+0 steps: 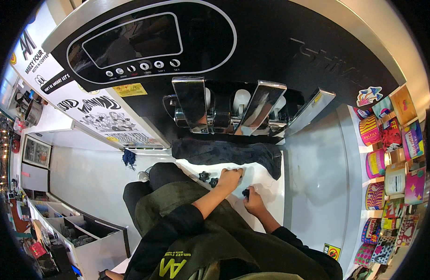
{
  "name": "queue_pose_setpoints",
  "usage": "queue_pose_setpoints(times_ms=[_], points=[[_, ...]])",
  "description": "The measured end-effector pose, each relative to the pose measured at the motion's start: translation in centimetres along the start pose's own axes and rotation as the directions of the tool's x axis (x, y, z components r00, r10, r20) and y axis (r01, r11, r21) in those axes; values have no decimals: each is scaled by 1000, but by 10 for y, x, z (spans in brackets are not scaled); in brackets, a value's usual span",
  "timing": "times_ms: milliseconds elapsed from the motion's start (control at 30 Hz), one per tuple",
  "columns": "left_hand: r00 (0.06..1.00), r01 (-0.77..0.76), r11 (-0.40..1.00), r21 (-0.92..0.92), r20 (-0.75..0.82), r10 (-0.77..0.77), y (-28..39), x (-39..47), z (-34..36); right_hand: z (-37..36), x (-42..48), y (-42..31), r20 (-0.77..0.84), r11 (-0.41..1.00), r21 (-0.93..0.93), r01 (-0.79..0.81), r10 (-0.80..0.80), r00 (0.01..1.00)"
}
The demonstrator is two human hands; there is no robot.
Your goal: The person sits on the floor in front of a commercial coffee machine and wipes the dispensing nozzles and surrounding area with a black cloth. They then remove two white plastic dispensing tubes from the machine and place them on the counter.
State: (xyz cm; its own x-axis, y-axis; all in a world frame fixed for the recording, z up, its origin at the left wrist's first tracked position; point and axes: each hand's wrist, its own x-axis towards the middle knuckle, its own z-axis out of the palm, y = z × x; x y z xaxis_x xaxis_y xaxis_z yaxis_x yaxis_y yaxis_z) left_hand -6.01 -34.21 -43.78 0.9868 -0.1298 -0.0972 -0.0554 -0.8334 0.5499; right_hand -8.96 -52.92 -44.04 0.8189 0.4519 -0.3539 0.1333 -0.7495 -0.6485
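Observation:
I am before a soft-serve ice cream machine (264, 45) with a black front. My right hand (254, 203) holds a dark star-shaped knob (246, 193) above a white surface (265, 175). My left hand (231, 178) reaches across the same surface with its fingers bent down; what is under its fingertips is hidden. Two more black star knobs, a farther one (204, 176) and a nearer one (214, 182), lie to the left of my left forearm. Beyond both hands, a dark cloth (225, 152) is spread along the foot of the machine.
Three chrome dispensing levers, the left (189, 105), the middle (263, 106) and the right (309, 110), jut out overhead. Colourful printed tubs (375, 196) line the right side. A white cabinet with open compartments (99, 245) stands at lower left. A blue tasselled cloth (129, 158) hangs beside the machine.

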Motion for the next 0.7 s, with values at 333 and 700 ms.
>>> queue_pose_setpoints(times_ms=[333,700], points=[[982,-58,991,120,183,36,1,-14,1,-5,9,-39,91,904,-422,-72,121,988],[951,196,980,25,-248,-184,-17,-72,-71,-10,15,-59,-62,975,-222,28,-43,997]])
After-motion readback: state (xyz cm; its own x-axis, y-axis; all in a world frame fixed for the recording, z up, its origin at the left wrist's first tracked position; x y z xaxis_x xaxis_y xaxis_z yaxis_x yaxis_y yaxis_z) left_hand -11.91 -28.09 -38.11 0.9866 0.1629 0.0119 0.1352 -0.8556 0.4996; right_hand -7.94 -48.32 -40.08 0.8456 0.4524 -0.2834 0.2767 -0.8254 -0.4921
